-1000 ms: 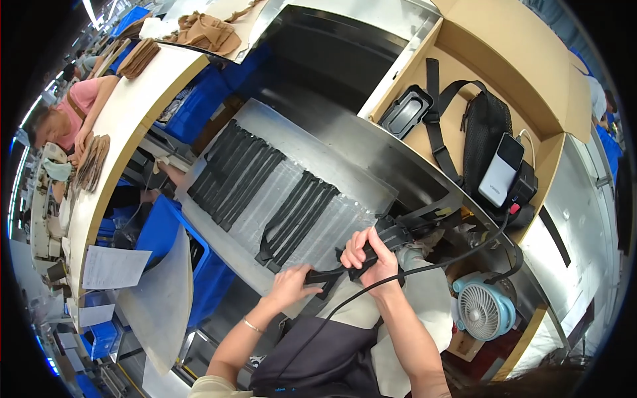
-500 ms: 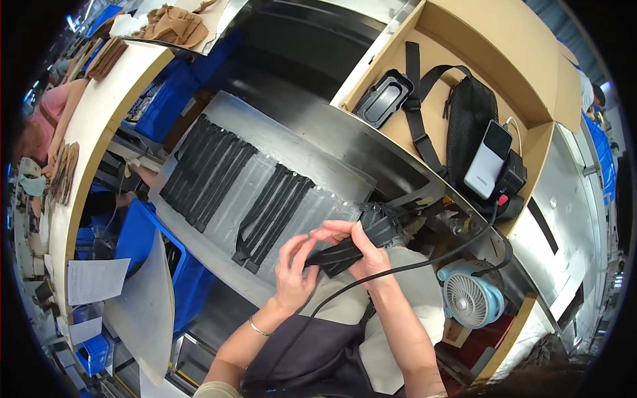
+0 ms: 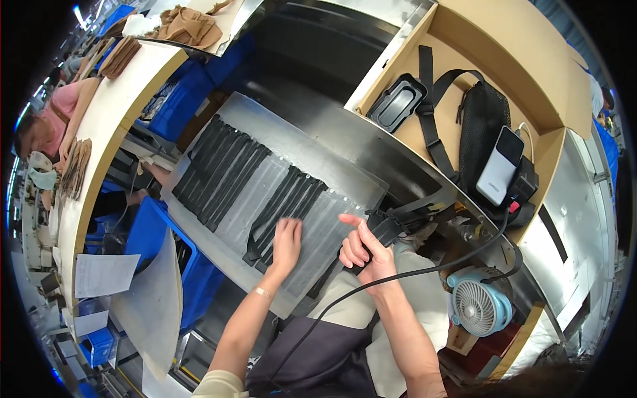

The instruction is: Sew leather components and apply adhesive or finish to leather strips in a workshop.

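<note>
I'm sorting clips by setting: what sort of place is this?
Probably a sewing workshop: black strips lie in rows on a board, brown pieces are stacked on a table, and blue bins stand nearby.

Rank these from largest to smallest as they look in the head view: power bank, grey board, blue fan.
1. Grey board, clearly largest
2. Blue fan
3. Power bank

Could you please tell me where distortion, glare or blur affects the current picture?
Head view: the white table bows toward the dark rim; glare whitens the shiny surface right of the cardboard box; the left hand looks slightly soft, perhaps from motion.
</note>
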Motion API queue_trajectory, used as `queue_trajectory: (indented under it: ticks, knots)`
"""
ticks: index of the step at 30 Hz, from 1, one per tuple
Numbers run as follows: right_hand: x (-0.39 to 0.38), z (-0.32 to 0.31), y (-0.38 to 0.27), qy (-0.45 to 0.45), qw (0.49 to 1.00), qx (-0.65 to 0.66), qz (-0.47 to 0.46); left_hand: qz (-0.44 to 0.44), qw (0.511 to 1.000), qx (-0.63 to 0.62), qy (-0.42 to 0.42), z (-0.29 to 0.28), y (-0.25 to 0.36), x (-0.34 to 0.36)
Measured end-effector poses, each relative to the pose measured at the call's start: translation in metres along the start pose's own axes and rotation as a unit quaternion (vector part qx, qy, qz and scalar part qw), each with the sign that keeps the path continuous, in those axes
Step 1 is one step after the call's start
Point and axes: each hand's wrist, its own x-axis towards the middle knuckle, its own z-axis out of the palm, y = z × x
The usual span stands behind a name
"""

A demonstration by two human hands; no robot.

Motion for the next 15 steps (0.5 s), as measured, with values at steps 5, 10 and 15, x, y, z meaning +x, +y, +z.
queue_trajectory:
  ticks: [5, 10, 15]
  knots:
    - [0.001, -0.001, 0.003, 0.023, 0.998, -0.028, 0.054, -0.140, 0.986, 0.076, 0.038, 0.033, -0.020, 0.045]
    - [0.011, -0.012, 0.012, 0.108, 0.992, -0.011, 0.069, -0.041, 0.985, -0.073, -0.154, -0.010, -0.019, 0.049]
    - [0.012, -0.028, 0.040, 0.136, 0.979, -0.038, 0.146, -0.238, 0.872, -0.397, -0.159, -0.098, 0.042, 0.001]
